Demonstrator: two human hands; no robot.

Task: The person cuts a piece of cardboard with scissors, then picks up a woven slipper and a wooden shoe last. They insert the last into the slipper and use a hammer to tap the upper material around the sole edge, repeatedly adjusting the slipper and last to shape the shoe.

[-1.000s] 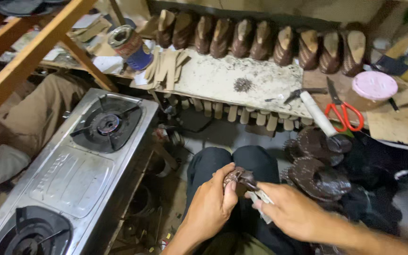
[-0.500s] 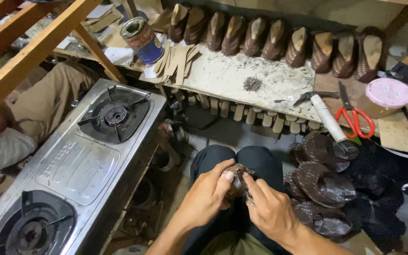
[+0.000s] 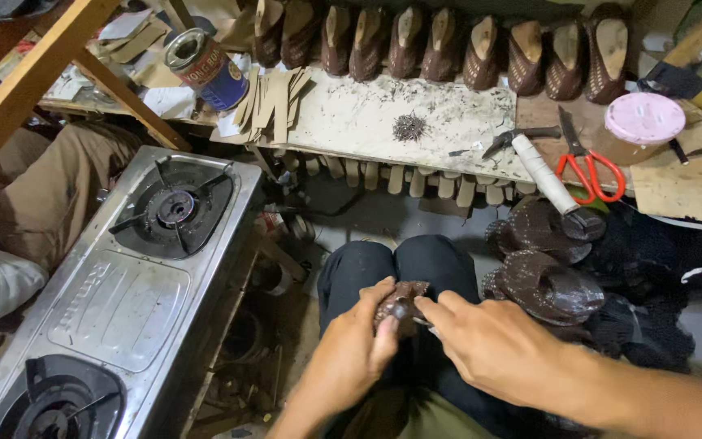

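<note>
Over dark trousers, the left hand (image 3: 351, 349) cups a small brown shoe piece (image 3: 400, 302) while the right hand (image 3: 493, 341) meets it with fingertips at its edge (whatever sits between them is too small to tell). A steel two-burner stove (image 3: 123, 293) stands to the left. Brown shoes on lasts (image 3: 440, 45) line the back of the worn workboard (image 3: 367, 122), near red-handled scissors (image 3: 587, 167) and a hammer (image 3: 550, 183).

Workbench (image 3: 351, 122), shoe row (image 3: 440, 41), scissors (image 3: 587, 167)

Stove (image 3: 123, 284) sat left, shoes (image 3: 440, 41) lined the far bench (image 3: 367, 122) (scissors (image 3: 582, 167) right), both hands (image 3: 351, 358) near, centre.
</note>
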